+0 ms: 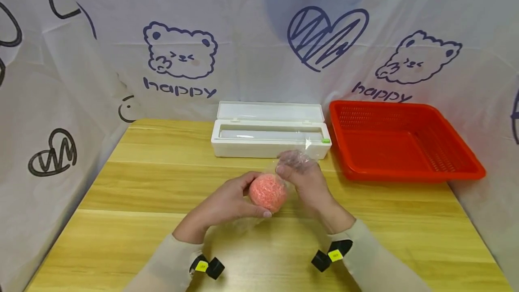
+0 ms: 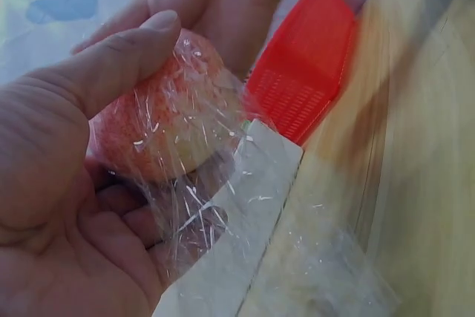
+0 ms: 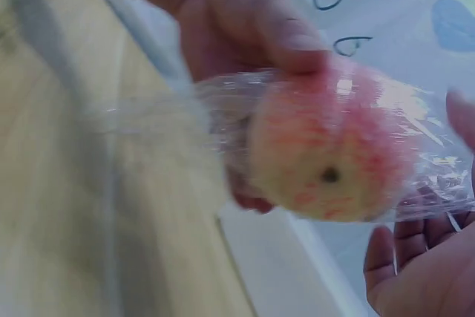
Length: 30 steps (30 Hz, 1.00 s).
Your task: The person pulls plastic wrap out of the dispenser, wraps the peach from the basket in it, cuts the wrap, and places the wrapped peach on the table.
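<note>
A red and pale-yellow apple [image 1: 267, 193] is covered in clear plastic wrap [image 2: 223, 183]. My left hand [image 1: 229, 202] grips it from the left, thumb on the near side and fingers round the far side. Just to the right of the apple, my right hand [image 1: 306, 179] holds a gathered part of the wrap, which stretches out from the fruit. In the right wrist view the apple [image 3: 334, 154] shows a dark spot at its end. A loose flap of film hangs off on the left hand's side.
Behind the hands stands a white wrap dispenser box [image 1: 267, 150] with its lid raised and a roll inside. A red plastic basket [image 1: 409, 175] sits at the back right of the wooden table [image 1: 142, 193]. Printed cloth [image 1: 251, 57] hangs behind.
</note>
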Tool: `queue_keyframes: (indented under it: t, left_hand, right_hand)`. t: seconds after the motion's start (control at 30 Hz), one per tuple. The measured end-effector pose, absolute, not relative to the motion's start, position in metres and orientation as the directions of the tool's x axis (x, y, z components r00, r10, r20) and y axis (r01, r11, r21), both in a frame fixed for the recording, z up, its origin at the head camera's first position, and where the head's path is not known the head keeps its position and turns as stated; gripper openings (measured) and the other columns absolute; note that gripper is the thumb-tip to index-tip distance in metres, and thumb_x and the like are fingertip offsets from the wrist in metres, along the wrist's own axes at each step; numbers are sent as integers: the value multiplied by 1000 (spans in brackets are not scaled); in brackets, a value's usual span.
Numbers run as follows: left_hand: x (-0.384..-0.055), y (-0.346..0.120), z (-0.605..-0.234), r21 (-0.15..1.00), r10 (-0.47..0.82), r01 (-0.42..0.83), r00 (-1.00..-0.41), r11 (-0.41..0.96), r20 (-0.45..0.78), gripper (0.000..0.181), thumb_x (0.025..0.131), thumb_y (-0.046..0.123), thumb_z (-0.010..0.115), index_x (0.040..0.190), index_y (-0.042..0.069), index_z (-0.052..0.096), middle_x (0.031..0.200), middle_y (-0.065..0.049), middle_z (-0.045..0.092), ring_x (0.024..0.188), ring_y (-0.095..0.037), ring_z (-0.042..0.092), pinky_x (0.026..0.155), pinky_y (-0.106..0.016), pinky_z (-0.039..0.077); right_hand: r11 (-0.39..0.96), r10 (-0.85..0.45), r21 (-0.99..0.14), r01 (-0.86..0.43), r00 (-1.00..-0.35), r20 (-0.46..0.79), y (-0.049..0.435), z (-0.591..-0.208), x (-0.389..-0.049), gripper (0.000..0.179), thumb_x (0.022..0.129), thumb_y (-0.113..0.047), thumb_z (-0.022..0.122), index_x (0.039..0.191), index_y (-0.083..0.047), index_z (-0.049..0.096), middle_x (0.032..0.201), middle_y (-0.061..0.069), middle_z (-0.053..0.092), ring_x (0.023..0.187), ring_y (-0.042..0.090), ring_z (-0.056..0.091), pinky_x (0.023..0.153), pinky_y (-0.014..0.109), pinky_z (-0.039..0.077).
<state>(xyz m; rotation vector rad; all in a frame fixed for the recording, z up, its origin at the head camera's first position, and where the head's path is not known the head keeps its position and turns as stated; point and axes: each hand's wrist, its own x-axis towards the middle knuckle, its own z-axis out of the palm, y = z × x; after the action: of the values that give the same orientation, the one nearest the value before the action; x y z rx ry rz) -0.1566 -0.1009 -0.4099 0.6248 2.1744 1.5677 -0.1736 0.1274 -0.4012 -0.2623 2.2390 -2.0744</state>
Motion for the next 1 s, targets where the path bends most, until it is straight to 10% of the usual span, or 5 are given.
queue_keyframes:
  t: [0.4,1.0]
  left_hand:
    - [-151,-102,-412,966,623,138,-781,219,-30,87,78,21,95,152,15,50,143,-1,64,131,-18,61,115,-45,47]
    - [-146,-93,-404,967,622,227,-776,114,108,84,78,10,94,148,14,47,144,-6,49,134,-21,56,116,-36,46]
  right_hand:
    - [44,44,-999,1,-999,1,132,-381,-183,15,100,-15,74,86,-10,75,79,-4,65,74,11,57,61,21,52]
    - [-17,-201,-949,314,-931,-304,115,-402,-175,30,104,-32,68,92,-5,73,82,4,68,78,18,61,70,29,58]
